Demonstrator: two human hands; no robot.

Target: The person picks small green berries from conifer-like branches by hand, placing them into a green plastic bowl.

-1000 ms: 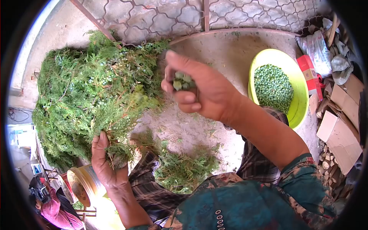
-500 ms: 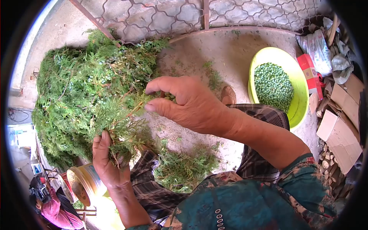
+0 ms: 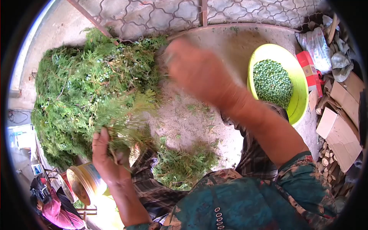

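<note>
My left hand (image 3: pixel 109 157) is closed around the stem of a leafy evergreen sprig (image 3: pixel 128 119), whose feathery green tips are blurred. Beyond it lies a big heap of cut evergreen branches (image 3: pixel 76 92) dotted with pale bluish-green berries. My right hand (image 3: pixel 203 71) is up and away from the sprig, over the floor beside the heap's right edge. Motion smears its curled fingers, so what they hold cannot be made out. To the right stands a yellow-green tub (image 3: pixel 301 105) with many round green berries (image 3: pixel 272 82) in it.
A smaller pile of green sprigs (image 3: pixel 186 163) lies on the floor between my legs. Cardboard pieces (image 3: pixel 341 142), a red box (image 3: pixel 308 71) and firewood are at the right. A metal lattice (image 3: pixel 165 15) runs along the back. Buckets (image 3: pixel 86 180) and a person in pink (image 3: pixel 57 211) are lower left.
My right hand has moved up and away from the sprig, where its fingers were pinching beside small green berries. My left hand stays in place, and the sprig is now blurred.
</note>
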